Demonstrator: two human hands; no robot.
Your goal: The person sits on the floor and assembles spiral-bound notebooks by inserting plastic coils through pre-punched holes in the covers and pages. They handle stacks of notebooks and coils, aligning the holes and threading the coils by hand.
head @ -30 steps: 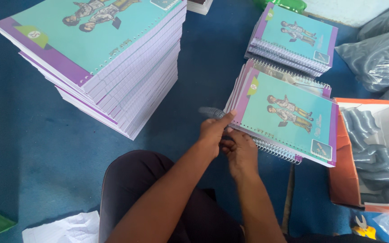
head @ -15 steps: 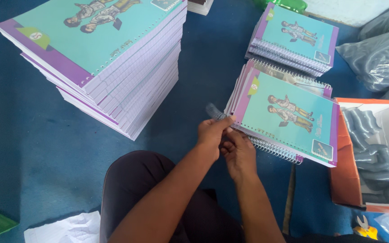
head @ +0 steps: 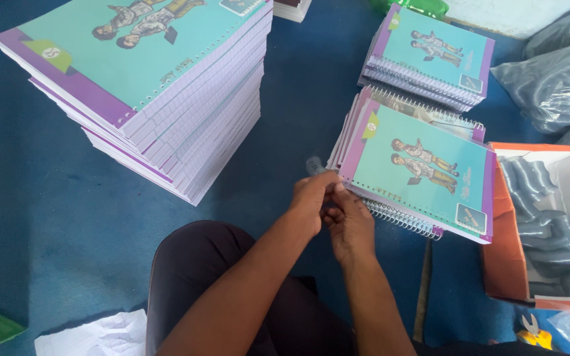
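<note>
My left hand (head: 311, 201) and my right hand (head: 349, 223) meet at the near-left corner of a short pile of teal and purple spiral notebooks (head: 423, 168). Both hands pinch a grey wire coil (head: 314, 165) whose end sticks up just left of that corner. The coil runs between my fingers toward the pile's lower spiral edge, most of it hidden by my hands. The top notebook shows a teal cover with two drawn figures and a purple border.
A tall stack of unbound notebooks (head: 159, 92) stands at the left. Another bound pile (head: 433, 56) lies farther back. An orange box of grey coils (head: 549, 217) sits at the right, yellow-handled pliers (head: 530, 328) below it. Blue carpet, white paper (head: 94, 333) near my knee.
My hands have edged closer to the notebook corner and the coil's free end has moved right and become shorter. The view has shifted slightly.
</note>
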